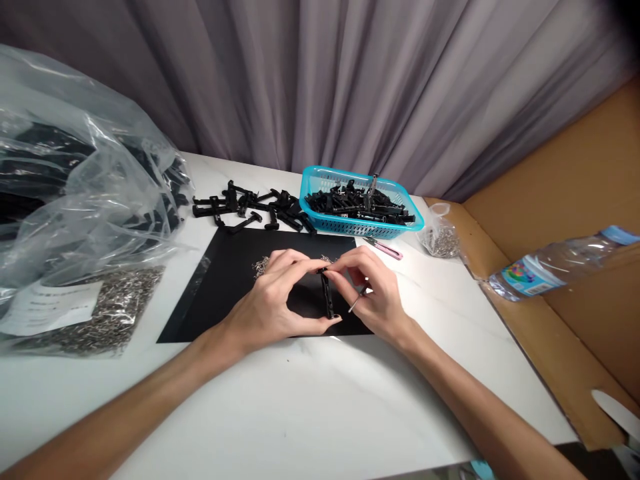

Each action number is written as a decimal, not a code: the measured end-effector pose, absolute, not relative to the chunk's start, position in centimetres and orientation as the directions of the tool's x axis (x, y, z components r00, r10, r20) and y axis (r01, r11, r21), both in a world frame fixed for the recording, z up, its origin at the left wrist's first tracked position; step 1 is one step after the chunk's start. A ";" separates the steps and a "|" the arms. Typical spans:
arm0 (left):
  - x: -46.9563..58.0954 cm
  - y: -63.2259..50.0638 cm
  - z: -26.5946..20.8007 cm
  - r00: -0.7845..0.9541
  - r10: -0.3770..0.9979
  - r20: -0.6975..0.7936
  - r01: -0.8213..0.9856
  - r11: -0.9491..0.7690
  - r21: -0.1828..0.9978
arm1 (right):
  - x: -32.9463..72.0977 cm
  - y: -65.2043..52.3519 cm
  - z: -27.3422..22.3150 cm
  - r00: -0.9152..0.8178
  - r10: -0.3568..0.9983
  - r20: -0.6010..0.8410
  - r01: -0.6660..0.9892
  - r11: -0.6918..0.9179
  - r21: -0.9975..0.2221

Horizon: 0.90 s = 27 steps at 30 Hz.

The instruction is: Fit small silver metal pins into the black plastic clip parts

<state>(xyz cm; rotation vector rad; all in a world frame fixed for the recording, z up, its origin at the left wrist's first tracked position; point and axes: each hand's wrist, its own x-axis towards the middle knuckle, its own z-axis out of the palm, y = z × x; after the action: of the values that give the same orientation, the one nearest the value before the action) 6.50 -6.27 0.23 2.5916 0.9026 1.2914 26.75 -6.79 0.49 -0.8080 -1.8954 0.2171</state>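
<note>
Black part [327, 295], slender, straight, slightly shiny

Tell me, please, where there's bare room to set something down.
Bare white tabletop lies between the forearms, nearer than the black mat, and between the right forearm and cardboard. Behind the mat, black parts and the blue basket crowd it.

Loose parts [245, 200] lie behind the mat [230, 273], left of the basket [395, 230].
</note>
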 end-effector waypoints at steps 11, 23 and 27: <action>6.4 -6.4 0.4 0.465 0.518 0.718 0.471 -0.832 0.295 | 26.7 -7.2 -0.3 -0.306 0.540 0.784 0.523 0.784 -0.335; 6.2 -6.4 0.3 0.477 0.522 0.707 0.460 -0.834 0.306 | 26.2 -7.5 -0.4 -0.339 0.487 0.805 0.488 0.823 -0.293; 6.2 -6.5 0.1 0.468 0.536 0.702 0.462 -0.826 0.323 | 26.1 -7.3 -0.5 -0.353 0.491 0.797 0.487 0.823 -0.291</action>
<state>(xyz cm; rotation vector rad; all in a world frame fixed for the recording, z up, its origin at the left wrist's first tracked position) 6.20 -6.46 0.15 2.6161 0.8919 1.2996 26.06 -7.33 -0.52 -0.7235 -2.0019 0.0041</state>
